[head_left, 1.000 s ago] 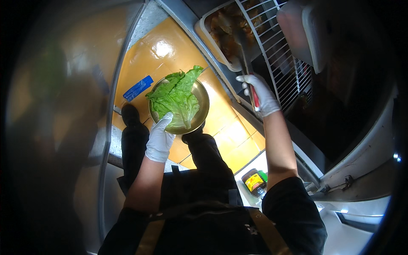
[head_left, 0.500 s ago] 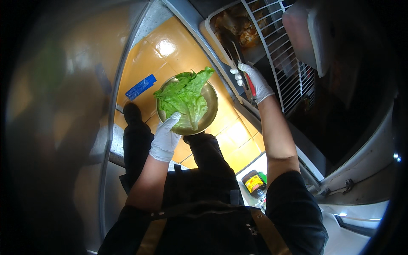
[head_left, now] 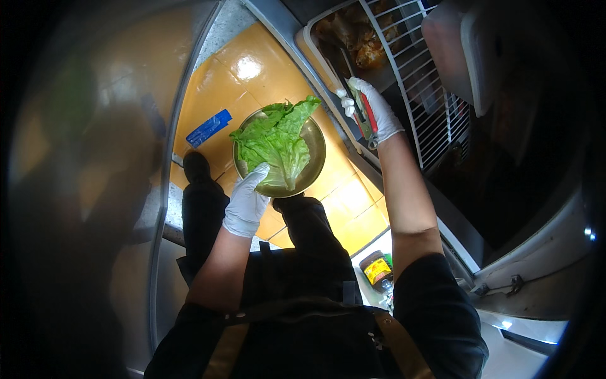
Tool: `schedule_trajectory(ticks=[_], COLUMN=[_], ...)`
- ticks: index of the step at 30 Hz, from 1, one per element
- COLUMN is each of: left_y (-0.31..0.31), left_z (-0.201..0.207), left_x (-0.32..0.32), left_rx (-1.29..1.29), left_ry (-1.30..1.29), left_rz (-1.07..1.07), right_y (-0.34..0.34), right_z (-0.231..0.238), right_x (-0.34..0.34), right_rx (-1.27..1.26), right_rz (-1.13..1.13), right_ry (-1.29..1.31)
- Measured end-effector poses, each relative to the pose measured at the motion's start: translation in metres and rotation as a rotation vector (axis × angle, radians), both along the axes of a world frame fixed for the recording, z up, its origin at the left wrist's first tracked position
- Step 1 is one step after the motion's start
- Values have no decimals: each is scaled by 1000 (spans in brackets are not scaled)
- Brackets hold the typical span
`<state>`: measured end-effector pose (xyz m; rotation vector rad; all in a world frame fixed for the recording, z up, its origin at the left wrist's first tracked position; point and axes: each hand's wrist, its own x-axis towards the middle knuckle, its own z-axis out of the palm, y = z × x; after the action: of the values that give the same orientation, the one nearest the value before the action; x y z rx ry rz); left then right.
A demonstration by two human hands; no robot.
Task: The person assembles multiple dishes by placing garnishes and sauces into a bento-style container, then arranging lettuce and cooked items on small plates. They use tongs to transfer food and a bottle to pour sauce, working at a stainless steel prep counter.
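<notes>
Steel panel: the broad reflective panel [head_left: 95,189] stands upright along the left; an elbow swung wide could perhaps knock it.
Blue strip: a crumpled blue strip [head_left: 209,128] lies on the yellow tiles [head_left: 246,66] near the left shoe [head_left: 196,168]; if stepped on, it might slide underfoot.
Left hand: the gloved left hand [head_left: 247,201] is clamped on the near-left edge of the metal bowl [head_left: 315,140], thumb over the rim; its remaining fingers are hidden. With this one-sided hold, weight landing on the far side could tip the bowl.
Lettuce: the green leaf [head_left: 276,142] lies in the bowl, overhanging its far rim; a tilt or bump might send it to the floor.
Food tub: a pale tub [head_left: 313,55] of saucy brown food [head_left: 370,55] sits inside the open cabinet, partly under the rack; sauce could drip between tub and bowl, which are well apart.
Tongs: the red-handled tongs [head_left: 369,114] reach toward the tub; whether their tips hold anything cannot be told.
Right hand: the gloved right hand [head_left: 383,117] is closed around the handles; a loosened squeeze could drop a slippery piece.
Wire rack: the white rack [head_left: 394,63] stands just beside that hand; a hurried lift could snag wrist or tongs.
</notes>
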<state>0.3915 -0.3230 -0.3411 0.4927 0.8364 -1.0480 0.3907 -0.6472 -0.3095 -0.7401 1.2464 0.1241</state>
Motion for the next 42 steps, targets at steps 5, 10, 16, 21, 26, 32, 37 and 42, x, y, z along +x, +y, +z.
schedule_trajectory(ticks=[5,10,16,21,26,32,37,42], left_y=[-1,-5,-13,-16,-14,-18,-23,-23], left_z=[1,8,19,17,10,5,8,13], left_x=[0,3,18,49,61,68,70,70], left_rx=[12,70,87,98,-19,-102,-104,-247], left_ry=[2,-102,-269,-223,-216,-32,-60,-199], left_rz=[8,7,15,49,155,302,287,252], right_y=[7,22,43,38,37,90,145,172], right_z=[-7,36,88,60,74,142,176,154], right_x=[4,-27,-56,-54,-96,-128,-122,-100], right_rx=[-16,-37,-45,-150,-128,-173,-113,34], right_rz=[40,17,-53,9,61,327,617,628], right_ry=[38,-96,-100,178,34,-193,-31,29])
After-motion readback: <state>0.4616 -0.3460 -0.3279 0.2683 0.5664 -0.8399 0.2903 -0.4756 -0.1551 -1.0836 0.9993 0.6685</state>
